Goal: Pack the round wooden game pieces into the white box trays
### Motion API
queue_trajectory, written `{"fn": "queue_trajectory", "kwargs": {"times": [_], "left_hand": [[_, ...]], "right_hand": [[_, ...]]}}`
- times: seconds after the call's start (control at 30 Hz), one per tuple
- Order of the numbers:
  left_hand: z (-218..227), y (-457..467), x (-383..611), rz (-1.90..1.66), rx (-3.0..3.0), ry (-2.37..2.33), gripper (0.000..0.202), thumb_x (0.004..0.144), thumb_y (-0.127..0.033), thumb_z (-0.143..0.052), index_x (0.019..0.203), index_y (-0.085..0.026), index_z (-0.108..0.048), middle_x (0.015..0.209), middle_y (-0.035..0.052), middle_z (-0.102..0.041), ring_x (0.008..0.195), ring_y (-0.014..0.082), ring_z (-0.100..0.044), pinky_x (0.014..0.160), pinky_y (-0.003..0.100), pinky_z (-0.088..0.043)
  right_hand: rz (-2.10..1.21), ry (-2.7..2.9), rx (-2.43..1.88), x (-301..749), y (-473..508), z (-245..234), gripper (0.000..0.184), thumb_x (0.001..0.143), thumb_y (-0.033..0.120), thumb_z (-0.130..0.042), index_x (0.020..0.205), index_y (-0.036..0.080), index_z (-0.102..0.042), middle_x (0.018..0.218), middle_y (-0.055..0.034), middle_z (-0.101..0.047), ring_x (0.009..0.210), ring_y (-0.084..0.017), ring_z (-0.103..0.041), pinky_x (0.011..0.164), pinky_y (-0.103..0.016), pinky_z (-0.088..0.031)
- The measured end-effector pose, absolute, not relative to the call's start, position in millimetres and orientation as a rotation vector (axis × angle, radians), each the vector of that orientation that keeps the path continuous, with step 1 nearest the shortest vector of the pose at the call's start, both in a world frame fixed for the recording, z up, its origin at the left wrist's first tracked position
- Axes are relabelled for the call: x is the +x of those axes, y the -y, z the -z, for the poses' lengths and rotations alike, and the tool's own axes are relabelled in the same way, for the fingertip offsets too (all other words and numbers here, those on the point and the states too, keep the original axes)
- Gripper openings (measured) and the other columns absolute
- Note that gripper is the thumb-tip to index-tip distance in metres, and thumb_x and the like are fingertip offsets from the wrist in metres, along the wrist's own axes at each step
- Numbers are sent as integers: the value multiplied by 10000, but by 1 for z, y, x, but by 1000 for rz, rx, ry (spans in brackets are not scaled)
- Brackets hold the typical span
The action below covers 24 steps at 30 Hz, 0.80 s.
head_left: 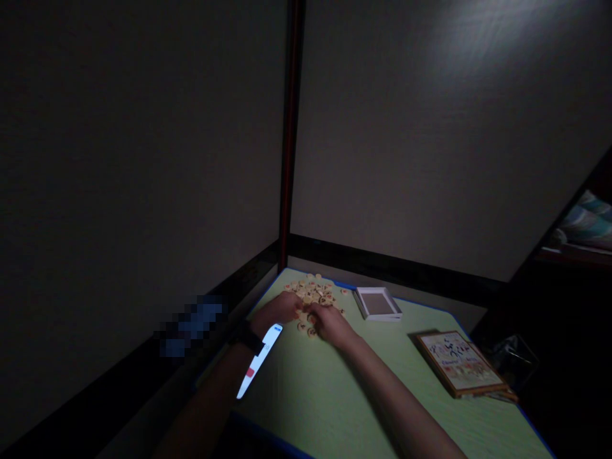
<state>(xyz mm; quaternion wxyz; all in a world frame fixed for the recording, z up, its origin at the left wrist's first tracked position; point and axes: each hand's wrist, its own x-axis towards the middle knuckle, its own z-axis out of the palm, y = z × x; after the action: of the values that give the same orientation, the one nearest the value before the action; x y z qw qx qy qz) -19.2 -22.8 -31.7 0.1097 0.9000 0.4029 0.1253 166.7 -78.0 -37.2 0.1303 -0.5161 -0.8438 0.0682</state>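
Note:
A loose heap of round wooden Chinese chess pieces (pixel 313 290), some with red marks and some with dark ones, lies near the far corner of the green table (pixel 306 389). My left hand (pixel 285 307), with a dark band on its wrist, reaches into the heap's left side, fingers curled inward. From the right, my right hand (pixel 329 320) meets it at the front of the pile, its fingers bent and close to the left fingertips. Whatever either hand pinches is too small and dim to make out. A few pieces lie just below the fingers.
Beside my left forearm lies a lit phone (pixel 261 360). An open white box tray (pixel 377 303) sits right of the heap. Nearer the right edge is a printed, wood-edged box (pixel 459 360). Walls (pixel 406 140) close in the table's far corner.

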Motion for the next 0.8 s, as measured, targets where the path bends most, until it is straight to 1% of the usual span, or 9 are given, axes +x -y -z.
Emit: {"fn": "queue_trajectory", "kwargs": {"times": [0.07, 0.13, 0.3, 0.4, 0.47, 0.57, 0.63, 0.73, 0.8], "left_hand": [[30, 22, -21, -351, 2615, -1226, 235, 709, -84, -536, 816, -158, -731, 823, 33, -747, 790, 161, -660, 742, 218, -490], [29, 23, -22, -323, 2588, -1267, 238, 691, -83, -548, 803, -160, -743, 793, 23, -749, 759, 152, -664, 724, 209, -491], [30, 26, -21, -312, 2563, -1328, 235, 698, -88, -559, 793, -176, -755, 812, 26, -757, 781, 159, -677, 753, 220, -509], [34, 28, -19, -349, 2563, -1391, 269, 730, -65, -533, 845, -182, -746, 869, 42, -753, 849, 176, -675, 802, 247, -514], [37, 30, -18, -372, 2571, -1426, 306, 747, -41, -510, 902, -177, -735, 935, 63, -745, 920, 190, -666, 853, 267, -505], [41, 35, -18, -381, 2586, -1459, 298, 769, -37, -506, 951, -155, -710, 1004, 98, -721, 986, 210, -651, 892, 288, -491], [39, 41, -19, -374, 2594, -1486, 268, 808, -51, -485, 951, -144, -691, 1012, 114, -709, 983, 215, -647, 887, 294, -487], [27, 55, -20, -327, 2589, -1581, 265, 864, -64, -430, 953, -139, -667, 1006, 125, -697, 964, 215, -644, 858, 295, -483], [15, 69, -17, -311, 2570, -1639, 261, 877, -66, -422, 960, -138, -660, 997, 128, -692, 962, 217, -642, 838, 293, -481]], "right_hand": [[-265, 2418, -1479, 169, 75, 40, 356, 836, 46, -498, 1079, 203, -706, 982, -50, -760, 925, -170, -686, 803, -210, -452], [-301, 2403, -1474, 172, 72, 41, 322, 814, 39, -508, 972, 202, -737, 921, -29, -768, 885, -161, -691, 780, -201, -452], [-275, 2422, -1474, 175, 71, 37, 278, 812, 67, -528, 891, 208, -754, 905, -33, -767, 895, -174, -683, 780, -215, -443], [-221, 2463, -1491, 174, 74, 32, 230, 837, 113, -539, 846, 201, -752, 903, -59, -759, 899, -188, -673, 792, -232, -440], [-162, 2486, -1512, 171, 76, 29, 219, 857, 139, -536, 848, 187, -750, 934, -90, -749, 941, -205, -658, 820, -252, -439], [-59, 2527, -1524, 163, 77, 25, 240, 900, 176, -515, 958, 181, -748, 1013, -127, -722, 1034, -232, -622, 869, -285, -436], [-7, 2575, -1503, 156, 77, 23, 249, 916, 197, -516, 1019, 198, -742, 1046, -126, -710, 1070, -242, -605, 905, -305, -432], [43, 2645, -1470, 147, 75, 23, 245, 918, 192, -523, 1008, 206, -750, 1063, -127, -708, 1080, -251, -605, 937, -328, -431], [62, 2669, -1469, 142, 73, 24, 249, 913, 173, -521, 1009, 183, -751, 1064, -151, -710, 1069, -263, -618, 924, -341, -445]]}}
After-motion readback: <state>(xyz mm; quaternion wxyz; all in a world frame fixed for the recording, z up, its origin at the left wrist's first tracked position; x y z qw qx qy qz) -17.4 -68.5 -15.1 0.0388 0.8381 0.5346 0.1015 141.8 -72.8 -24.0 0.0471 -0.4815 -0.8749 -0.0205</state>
